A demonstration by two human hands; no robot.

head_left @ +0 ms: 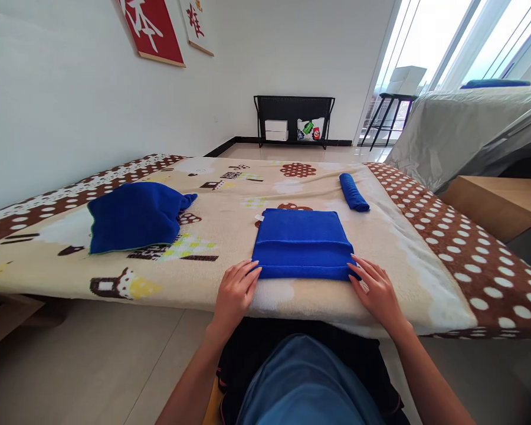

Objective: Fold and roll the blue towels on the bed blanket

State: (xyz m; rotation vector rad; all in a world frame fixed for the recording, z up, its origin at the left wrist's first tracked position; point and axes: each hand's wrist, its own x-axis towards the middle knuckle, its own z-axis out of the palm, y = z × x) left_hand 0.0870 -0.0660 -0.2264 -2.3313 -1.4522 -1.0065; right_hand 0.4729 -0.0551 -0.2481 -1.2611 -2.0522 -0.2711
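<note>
A folded blue towel lies flat in front of me, its near edge turned over into a narrow band. My left hand pinches the left end of that band between thumb and fingers. At the opposite end, my right hand grips the band the same way. A small white tag sticks out at the towel's far left corner. Farther off to the right lies a rolled blue towel. To the left, a loose, crumpled blue towel rests in a heap.
All the towels lie on a patterned blanket with a brown polka-dot border, spread over a bed. A black rack stands by the far wall. At right are a plastic-covered piece of furniture, a stool and a cardboard box.
</note>
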